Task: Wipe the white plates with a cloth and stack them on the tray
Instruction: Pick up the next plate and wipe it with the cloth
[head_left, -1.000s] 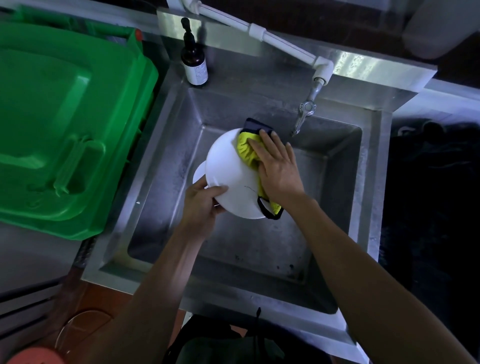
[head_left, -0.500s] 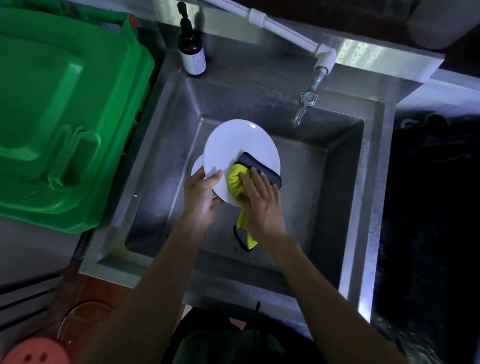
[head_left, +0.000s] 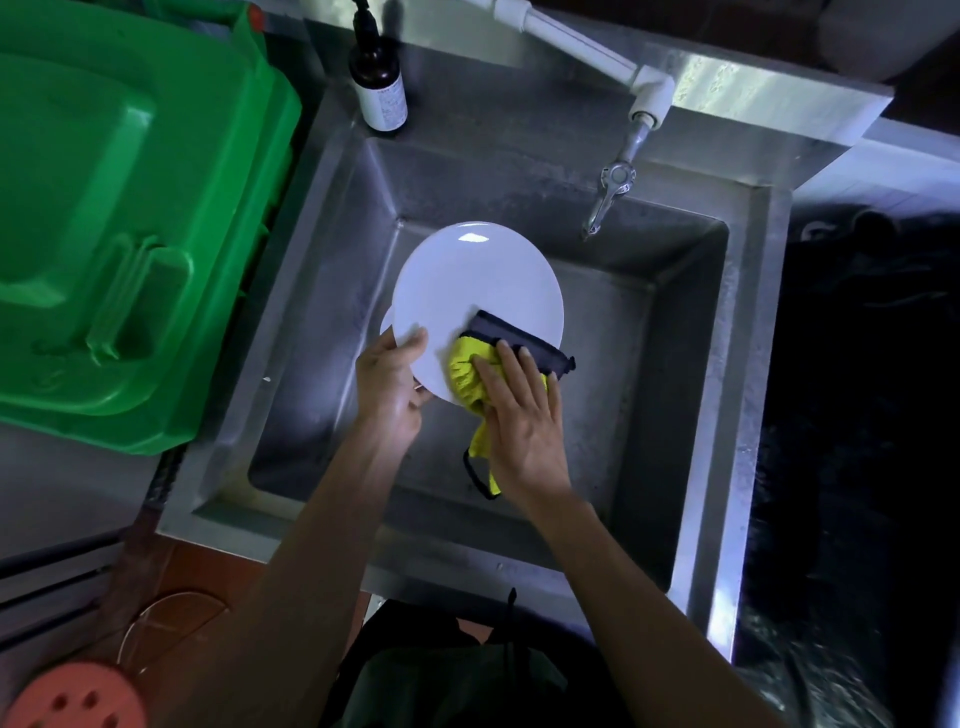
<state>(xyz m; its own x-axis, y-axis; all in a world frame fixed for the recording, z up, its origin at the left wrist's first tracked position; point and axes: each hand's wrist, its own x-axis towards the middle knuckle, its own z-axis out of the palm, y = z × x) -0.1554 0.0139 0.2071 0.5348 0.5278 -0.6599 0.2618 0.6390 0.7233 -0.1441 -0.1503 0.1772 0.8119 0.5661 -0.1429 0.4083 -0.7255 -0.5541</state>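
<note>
**Inspector:** Begin at the left. What stands there?

**Me:** A green plastic bin lid (head_left: 119, 218) lies off the sink's left edge. Below it, at the lower left corner of the view, sits a round orange item with holes (head_left: 72, 699); I cannot tell what it is. A dark pump bottle (head_left: 378, 83) with a pale label stands upright on the sink's back left corner.

**Inspector:** Your left hand?

**Me:** My left hand (head_left: 390, 387) grips the white plate (head_left: 470, 291) at its lower left rim, thumb on the face, fingers curled behind. The plate is held tilted above the steel sink (head_left: 322, 291) basin, towards its left side. A second white rim (head_left: 386, 325) shows just behind the plate's left edge, touching or nearly so; I cannot tell which.

**Inspector:** And the cloth?

**Me:** The yellow cloth (head_left: 464, 376) with dark trim is pressed against the plate's lower right part. A dark grey section of it lies flat across the plate's right rim, and a tail with a black loop hangs down below my palm.

**Inspector:** Right hand?

**Me:** My right hand (head_left: 524, 421) lies flat over the cloth, fingers straight and close together, pressing it to the plate.

**Inspector:** Further right?

**Me:** A metal tap (head_left: 613, 195) hangs from a white pipe (head_left: 582, 44) over the basin's back right area, well apart from the plate. Beyond the sink's right edge everything is too dark to identify.
</note>
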